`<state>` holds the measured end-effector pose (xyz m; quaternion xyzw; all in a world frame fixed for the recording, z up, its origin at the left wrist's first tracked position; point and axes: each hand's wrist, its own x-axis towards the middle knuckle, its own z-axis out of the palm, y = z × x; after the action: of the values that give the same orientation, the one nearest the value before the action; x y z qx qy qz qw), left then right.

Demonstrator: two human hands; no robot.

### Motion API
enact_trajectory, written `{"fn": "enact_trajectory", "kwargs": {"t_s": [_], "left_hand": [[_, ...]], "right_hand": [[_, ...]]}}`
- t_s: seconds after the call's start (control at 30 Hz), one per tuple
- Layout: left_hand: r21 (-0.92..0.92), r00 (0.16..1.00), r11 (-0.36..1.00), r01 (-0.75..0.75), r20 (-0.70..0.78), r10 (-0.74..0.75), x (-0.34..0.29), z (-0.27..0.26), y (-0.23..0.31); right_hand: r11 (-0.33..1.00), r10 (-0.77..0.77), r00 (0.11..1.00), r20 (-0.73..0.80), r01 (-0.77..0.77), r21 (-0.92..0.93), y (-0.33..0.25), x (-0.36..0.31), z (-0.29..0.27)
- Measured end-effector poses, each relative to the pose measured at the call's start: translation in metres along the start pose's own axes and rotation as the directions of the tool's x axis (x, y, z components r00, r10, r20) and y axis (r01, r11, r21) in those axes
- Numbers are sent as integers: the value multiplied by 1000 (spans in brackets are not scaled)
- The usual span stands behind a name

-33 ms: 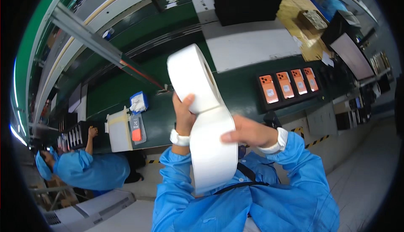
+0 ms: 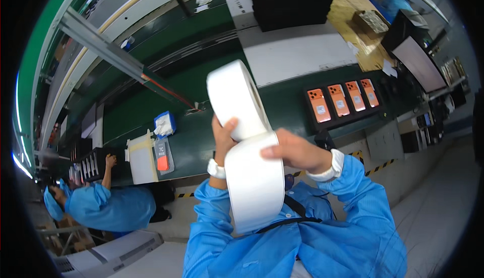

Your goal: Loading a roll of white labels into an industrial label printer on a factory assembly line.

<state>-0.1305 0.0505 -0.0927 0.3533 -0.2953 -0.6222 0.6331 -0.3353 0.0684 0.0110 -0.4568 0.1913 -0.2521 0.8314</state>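
Two big white rolls of label tape are held up close in front of the chest, well above the green work surface (image 2: 201, 91). The upper roll (image 2: 237, 99) is gripped by the left hand (image 2: 223, 139) from below, fingers curled up around its edge, thumb pressed against the side. The lower roll (image 2: 254, 179) is held by the right hand (image 2: 295, 152), which is laid over its top edge with the fingers wrapped onto it. The two rolls are touching, the upper one tilted back and resting on the lower one's rim.

Further back on the bench, a black tray (image 2: 310, 121) with four orange phones (image 2: 339, 100) is set out to the right, and a white mat (image 2: 295, 56) is lying behind it. Off to the left, a blue box (image 2: 164, 124) and a bagged item with an orange patch (image 2: 162, 155) can be seen on the surface. A co-worker in a blue gown (image 2: 108, 207) is seated at the far left, one hand reaching up to a rack.
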Motion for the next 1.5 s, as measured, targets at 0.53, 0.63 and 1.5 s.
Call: {"fn": "enact_trajectory", "kwargs": {"t_s": [0.53, 0.63, 1.5], "left_hand": [[136, 846, 840, 525, 17, -532, -135, 19, -128], [189, 849, 834, 519, -3, -528, -144, 14, -133], [84, 871, 869, 487, 26, -491, -195, -14, -81]], "right_hand": [[711, -47, 882, -469, 359, 604, 56, -57, -40], [739, -145, 895, -423, 382, 555, 59, -62, -60], [995, -18, 953, -301, 47, 87, 193, -106, -128]]}}
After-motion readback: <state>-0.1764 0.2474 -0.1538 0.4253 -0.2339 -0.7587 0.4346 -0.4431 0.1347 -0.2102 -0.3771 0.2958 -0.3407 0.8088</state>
